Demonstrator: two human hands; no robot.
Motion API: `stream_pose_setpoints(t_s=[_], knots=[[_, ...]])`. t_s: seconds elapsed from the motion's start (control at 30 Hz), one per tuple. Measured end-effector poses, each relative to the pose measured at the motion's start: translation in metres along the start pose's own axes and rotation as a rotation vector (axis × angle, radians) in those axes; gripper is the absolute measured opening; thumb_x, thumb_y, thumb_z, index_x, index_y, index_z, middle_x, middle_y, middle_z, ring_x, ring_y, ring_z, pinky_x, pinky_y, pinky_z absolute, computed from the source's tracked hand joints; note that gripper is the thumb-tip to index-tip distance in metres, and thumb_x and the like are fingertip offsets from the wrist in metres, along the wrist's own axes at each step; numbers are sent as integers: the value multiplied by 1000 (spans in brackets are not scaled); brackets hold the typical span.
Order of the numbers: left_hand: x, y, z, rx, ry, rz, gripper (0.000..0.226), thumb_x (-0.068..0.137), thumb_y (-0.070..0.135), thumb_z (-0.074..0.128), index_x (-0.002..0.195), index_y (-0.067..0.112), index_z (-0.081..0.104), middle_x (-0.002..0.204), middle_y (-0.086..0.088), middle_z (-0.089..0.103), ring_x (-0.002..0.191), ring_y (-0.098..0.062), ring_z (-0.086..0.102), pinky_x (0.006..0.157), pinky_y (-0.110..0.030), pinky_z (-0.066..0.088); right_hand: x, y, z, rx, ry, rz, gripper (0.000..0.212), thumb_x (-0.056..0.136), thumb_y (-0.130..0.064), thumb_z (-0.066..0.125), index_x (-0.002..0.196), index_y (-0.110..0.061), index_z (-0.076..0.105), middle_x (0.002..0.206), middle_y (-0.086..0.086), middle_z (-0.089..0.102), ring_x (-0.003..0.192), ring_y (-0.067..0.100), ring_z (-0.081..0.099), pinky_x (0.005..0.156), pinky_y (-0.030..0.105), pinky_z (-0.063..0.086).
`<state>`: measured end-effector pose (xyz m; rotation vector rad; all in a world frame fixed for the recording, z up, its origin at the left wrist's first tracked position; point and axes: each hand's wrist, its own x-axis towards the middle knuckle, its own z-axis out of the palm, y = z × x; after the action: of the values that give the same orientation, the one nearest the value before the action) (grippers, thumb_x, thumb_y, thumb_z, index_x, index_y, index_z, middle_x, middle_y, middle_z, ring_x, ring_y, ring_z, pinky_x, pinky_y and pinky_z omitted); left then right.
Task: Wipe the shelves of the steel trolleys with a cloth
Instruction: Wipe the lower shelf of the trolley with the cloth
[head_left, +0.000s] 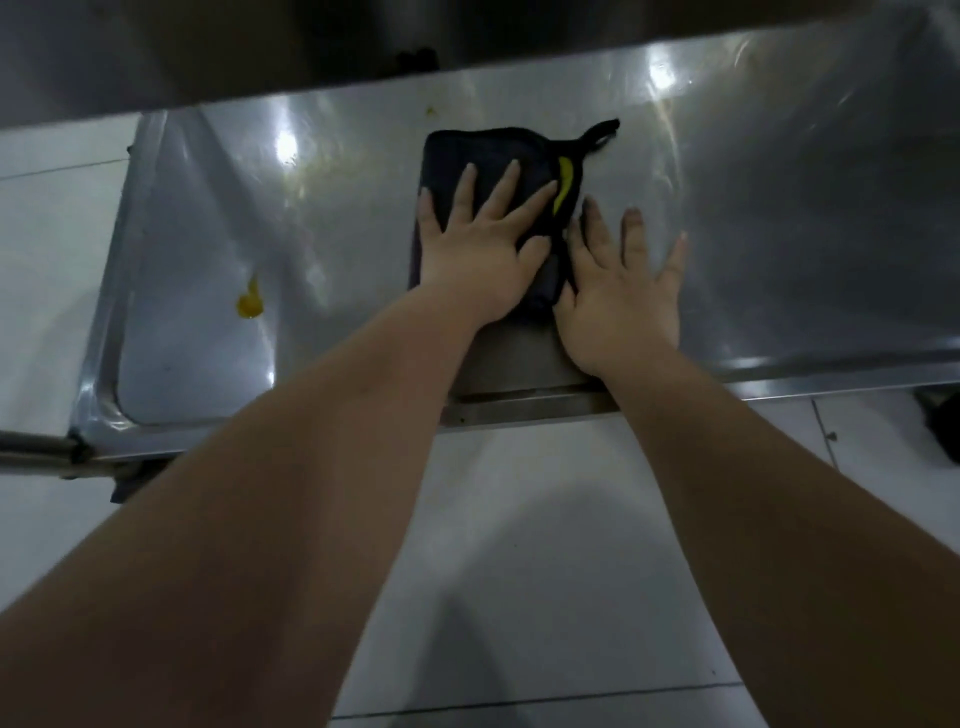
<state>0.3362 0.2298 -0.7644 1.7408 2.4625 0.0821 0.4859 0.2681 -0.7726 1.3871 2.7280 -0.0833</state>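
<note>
A dark folded cloth (485, 150) with a yellow tag and a hanging loop lies flat on the steel trolley shelf (779, 208). My left hand (480, 249) presses flat on the cloth with its fingers spread. Just right of it, my right hand (621, 291) lies flat on the bare steel, fingers straight; its thumb side touches the cloth's right edge. A yellow smear (250, 304) sits on the shelf toward its left end, apart from the cloth.
An upper shelf's steel edge (311, 57) overhangs the far side. The shelf has a raised rim (104, 291) at the left and a tubular handle (36, 447) at the lower left. White floor tiles (519, 519) lie below. A dark object (943, 421) sits on the floor at right.
</note>
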Motion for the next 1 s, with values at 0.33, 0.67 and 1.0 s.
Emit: stream_pose_setpoints(t_s=[0.33,0.67,1.0], knots=[[-10,-145,-21,-39,46,-341,62,88,68,25,148,52,16,163,10,10,149,-28,4,116,-55,1,8,3,4,52,16,3,60,96,-56,7,153,-42,-3,164,-10,-5,150,30,-8,110,65,-12],[-10,-87,-14,40,-28,-366,61,94,63,25,150,49,7,164,7,0,149,-33,-4,114,-62,-4,6,-2,3,36,22,32,61,94,-56,5,153,-41,-5,163,-15,-6,147,44,-10,113,65,-11],[-48,-58,-8,29,-1,-43,60,92,67,13,149,52,6,163,9,3,150,-28,-2,117,-56,0,4,1,-4,46,-25,20,58,98,-53,11,154,-42,-2,163,-15,-4,148,41,-8,115,62,-10]])
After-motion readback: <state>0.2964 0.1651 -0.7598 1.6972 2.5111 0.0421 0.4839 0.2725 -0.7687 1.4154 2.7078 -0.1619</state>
